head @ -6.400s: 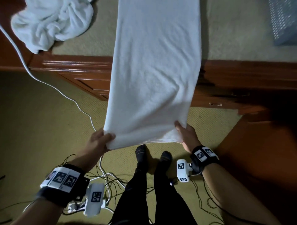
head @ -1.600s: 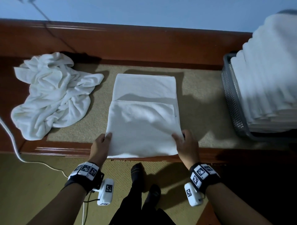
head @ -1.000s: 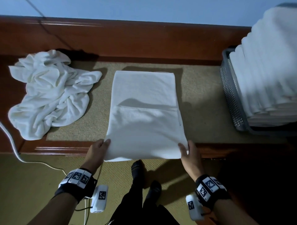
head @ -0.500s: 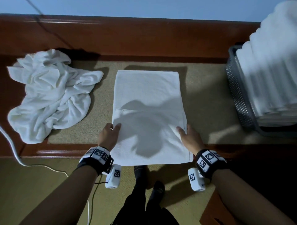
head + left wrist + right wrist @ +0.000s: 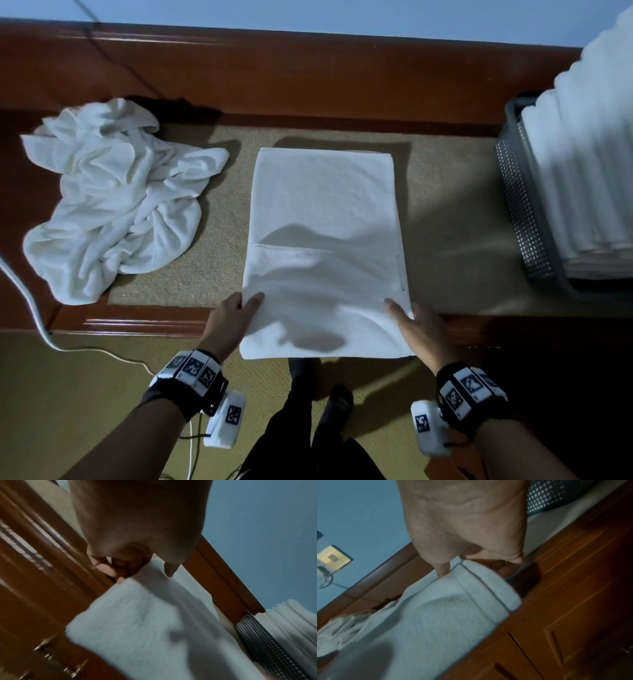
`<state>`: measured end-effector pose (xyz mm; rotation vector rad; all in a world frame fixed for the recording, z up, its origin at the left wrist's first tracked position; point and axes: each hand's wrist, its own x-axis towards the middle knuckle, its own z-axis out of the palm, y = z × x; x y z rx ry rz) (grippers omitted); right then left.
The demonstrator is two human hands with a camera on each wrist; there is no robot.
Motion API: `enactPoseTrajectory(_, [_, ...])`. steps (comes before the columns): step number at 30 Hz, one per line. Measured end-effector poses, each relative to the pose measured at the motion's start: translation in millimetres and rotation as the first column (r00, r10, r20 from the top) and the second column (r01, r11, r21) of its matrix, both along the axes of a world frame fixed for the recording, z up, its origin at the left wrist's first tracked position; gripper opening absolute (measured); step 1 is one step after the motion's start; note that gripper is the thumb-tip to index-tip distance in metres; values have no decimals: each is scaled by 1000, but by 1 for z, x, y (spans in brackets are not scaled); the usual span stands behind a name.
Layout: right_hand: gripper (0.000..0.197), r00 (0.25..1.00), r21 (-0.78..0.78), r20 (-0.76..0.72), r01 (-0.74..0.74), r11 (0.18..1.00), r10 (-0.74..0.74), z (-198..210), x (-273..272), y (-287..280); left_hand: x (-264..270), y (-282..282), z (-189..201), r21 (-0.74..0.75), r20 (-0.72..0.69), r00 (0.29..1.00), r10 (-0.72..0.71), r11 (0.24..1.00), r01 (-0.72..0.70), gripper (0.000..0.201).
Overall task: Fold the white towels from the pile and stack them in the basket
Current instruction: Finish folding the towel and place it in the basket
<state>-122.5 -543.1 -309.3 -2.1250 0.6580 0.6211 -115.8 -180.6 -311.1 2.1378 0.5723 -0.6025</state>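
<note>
A white towel (image 5: 325,212), folded into a long rectangle, lies on the padded bench, its near end overhanging the wooden edge. My left hand (image 5: 236,315) grips its left side near the front, thumb on top and fingers curled beneath, as the left wrist view shows on the towel (image 5: 145,622). My right hand (image 5: 411,322) grips the right side the same way, pinching the hemmed edge of the towel (image 5: 436,615). The crumpled pile of white towels (image 5: 113,205) sits at the left. The grey mesh basket (image 5: 520,205) at the right holds a tall stack of folded towels (image 5: 589,154).
The bench has a dark wooden frame (image 5: 274,78) with a raised back against a blue wall. A white cable (image 5: 30,301) runs down to the carpeted floor at the left. My legs and feet (image 5: 308,394) stand just below the towel's near end.
The towel's hanging end was folded up onto the bench. My hands went from its near corners to its two sides and now grip there, slightly nearer me than half a second ago.
</note>
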Motion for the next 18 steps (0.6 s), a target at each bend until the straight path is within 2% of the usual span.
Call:
enactPoseTrajectory(2, [93,1000,20,18,23,1000,-23,-4,-14,-3,-13,5,-1,-31,4,1000,2,1000,-2,54])
enactPoseTrajectory(3, [89,996,34,49,67,997,-69,-3,-19,-3,-18,7,-1,-48,17,1000,23,999,-23,52])
enactPoseTrajectory(6, [56,975,83,173,129,988,-142,1,-33,-4,-33,9,-2,-46,47,997,54,998,-52,37])
enactPoseTrajectory(7, [56,975,82,177,123,989,-136,0,-36,-3,-38,9,-4,-39,59,996,69,997,-67,33])
enactPoseTrajectory(10, [71,982,21,147,119,993,-121,-18,-44,-6,-48,7,-13,-81,80,982,173,983,-167,42])
enactPoseTrajectory(12, [67,981,-6,156,122,993,-120,-16,-45,-5,-52,2,-17,-118,102,967,233,968,-220,39])
enactPoseTrajectory(14, [54,966,3,227,128,992,-126,-5,-49,-2,-60,-2,-16,-118,130,949,287,955,-272,34])
enactPoseTrajectory(16, [42,931,-26,359,87,996,-72,0,-58,1,-71,-4,-16,-133,117,927,356,931,-340,48])
enactPoseTrajectory(18, [45,911,-76,411,23,997,10,-6,-69,0,-82,-3,-24,-186,66,923,380,913,-363,73])
